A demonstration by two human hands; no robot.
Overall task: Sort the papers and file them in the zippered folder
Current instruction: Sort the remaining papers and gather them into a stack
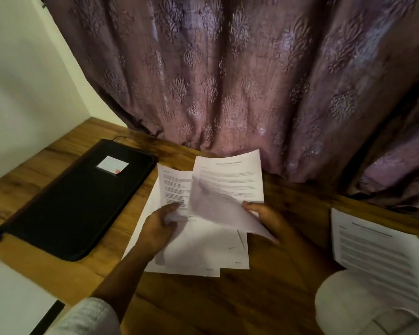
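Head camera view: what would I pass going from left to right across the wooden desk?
Black zip folder → left hand → right hand, holding up a sheet → separate papers at the right edge. The pile under both hands spans the middle, so it has no clear place.

This looks like a room in a home. A big purple curtain [228,81] with a leafy pattern hangs down to a brown wooden table [264,298]. A plain white wall [22,81] stands on the left. Printed papers [198,250] and a black zip folder [70,201] lie on the table, like a little desk corner.
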